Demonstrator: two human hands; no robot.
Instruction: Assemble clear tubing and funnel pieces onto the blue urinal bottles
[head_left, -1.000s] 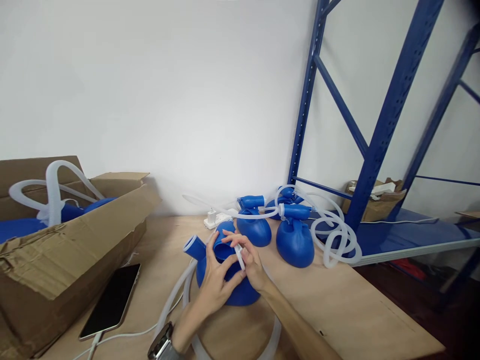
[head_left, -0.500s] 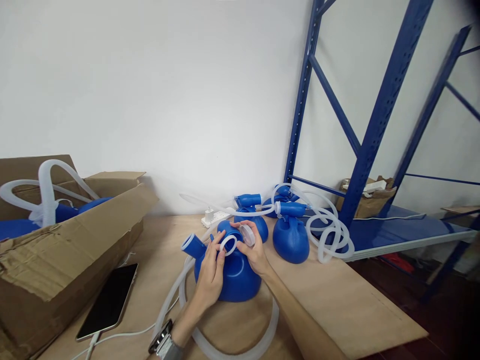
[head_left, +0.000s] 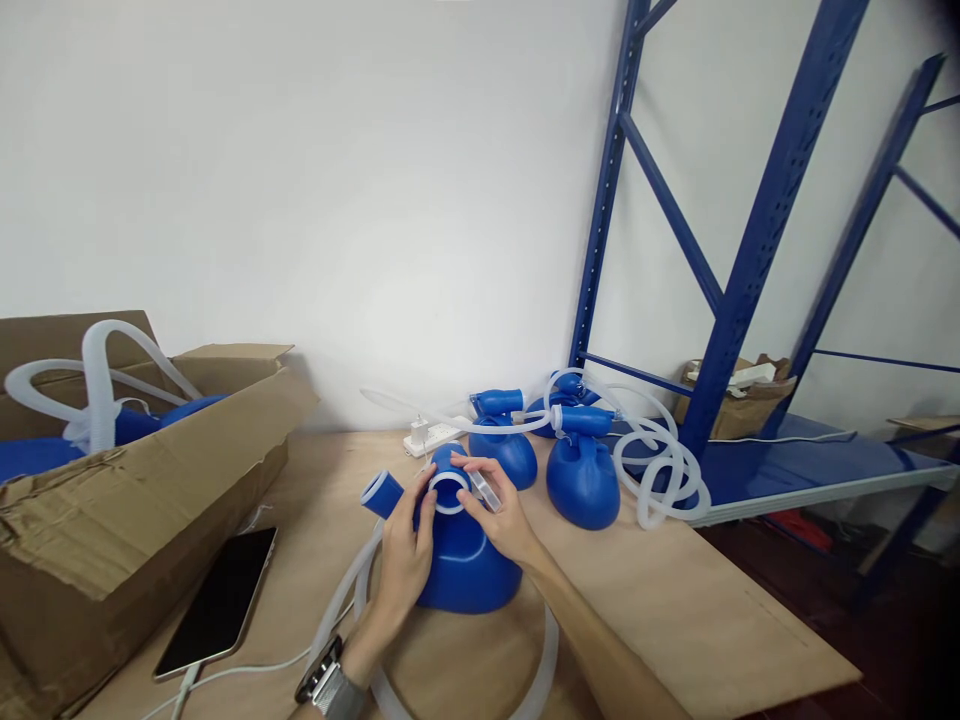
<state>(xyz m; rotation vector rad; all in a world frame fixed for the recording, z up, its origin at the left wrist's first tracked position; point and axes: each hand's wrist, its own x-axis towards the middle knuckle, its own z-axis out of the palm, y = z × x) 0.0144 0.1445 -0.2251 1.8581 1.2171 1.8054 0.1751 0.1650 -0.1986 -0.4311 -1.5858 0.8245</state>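
A blue plastic bottle (head_left: 469, 575) with a wide neck and a side spout (head_left: 381, 494) stands on the table in front of me. A white ring (head_left: 450, 508) sits at the mouth of its neck, facing me. My left hand (head_left: 409, 550) grips the ring's left side with thumb and fingers. On the right side, my right hand (head_left: 506, 515) presses the ring with its thumb, fingers around the neck. A clear plastic cap (head_left: 484, 490) is held in that same right hand. A translucent hose (head_left: 544, 660) loops around the bottle on the table.
At left stands an open cardboard box (head_left: 150, 510) with hoses and blue bottles inside. A phone (head_left: 217, 605) on a charging cable lies beside it. Behind are more blue bottles (head_left: 583, 485), coiled hose (head_left: 664, 480) and a power strip (head_left: 435, 435). Blue shelving (head_left: 757, 240) rises at right.
The white ring has moved from in front of the neck onto its mouth. Both hands have closed in around it, and the clear cap has turned edge-on in my right hand.
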